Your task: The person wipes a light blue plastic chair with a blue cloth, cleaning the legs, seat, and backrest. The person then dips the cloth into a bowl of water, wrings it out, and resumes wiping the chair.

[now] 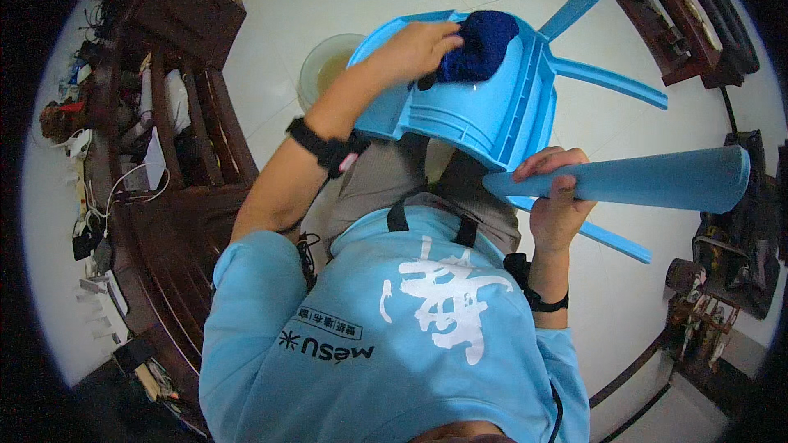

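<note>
A light blue plastic chair [474,111] lies tipped over in front of my knees, its legs pointing right. My left hand [422,49] is on a dark blue cloth [486,46], fingers over its left edge; the thumb is hidden. The cloth lies bunched against the chair's surface. With fingers and thumb wrapped around it, my right hand [557,187] grips a wide, tapered chair leg [665,179]. The other legs stick out above and below that one.
Behind my left forearm, a pale basin [314,58] of cloudy liquid stands on the light tiled floor [277,6]. Dark wooden furniture [184,215] with several items and a white cable lines the left. A wooden piece [683,31] and a black bag [739,246] are at right.
</note>
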`<state>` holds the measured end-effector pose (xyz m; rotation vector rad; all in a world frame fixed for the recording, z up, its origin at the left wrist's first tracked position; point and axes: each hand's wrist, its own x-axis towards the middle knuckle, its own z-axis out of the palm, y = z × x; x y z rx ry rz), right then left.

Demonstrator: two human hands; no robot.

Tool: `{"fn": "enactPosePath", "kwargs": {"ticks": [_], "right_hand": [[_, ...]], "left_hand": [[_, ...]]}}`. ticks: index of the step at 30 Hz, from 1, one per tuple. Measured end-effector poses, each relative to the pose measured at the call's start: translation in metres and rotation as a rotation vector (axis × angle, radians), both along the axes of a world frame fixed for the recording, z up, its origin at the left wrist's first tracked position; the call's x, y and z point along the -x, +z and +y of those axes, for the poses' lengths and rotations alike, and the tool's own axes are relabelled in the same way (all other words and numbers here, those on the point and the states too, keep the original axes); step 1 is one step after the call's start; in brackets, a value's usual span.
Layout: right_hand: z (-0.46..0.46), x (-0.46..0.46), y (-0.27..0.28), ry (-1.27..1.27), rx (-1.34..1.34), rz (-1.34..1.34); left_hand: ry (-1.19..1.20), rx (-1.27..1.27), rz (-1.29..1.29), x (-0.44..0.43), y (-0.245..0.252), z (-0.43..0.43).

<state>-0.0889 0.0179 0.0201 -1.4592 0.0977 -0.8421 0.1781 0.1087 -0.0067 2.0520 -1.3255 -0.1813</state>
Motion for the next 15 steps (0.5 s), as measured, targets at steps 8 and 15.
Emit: {"fn": "enactPosePath", "kwargs": {"ticks": [8,15], "right_hand": [[-0.002,-0.001,-0.001,0.021,0.024,-0.007],[-0.001,-0.004,0.003,0.013,-0.046,-0.021]], "left_hand": [[-0.01,0.104,0.161,0.065,-0.018,0.078],[-0.055,0.19,-0.288,0.11,-0.008,0.036]]}}
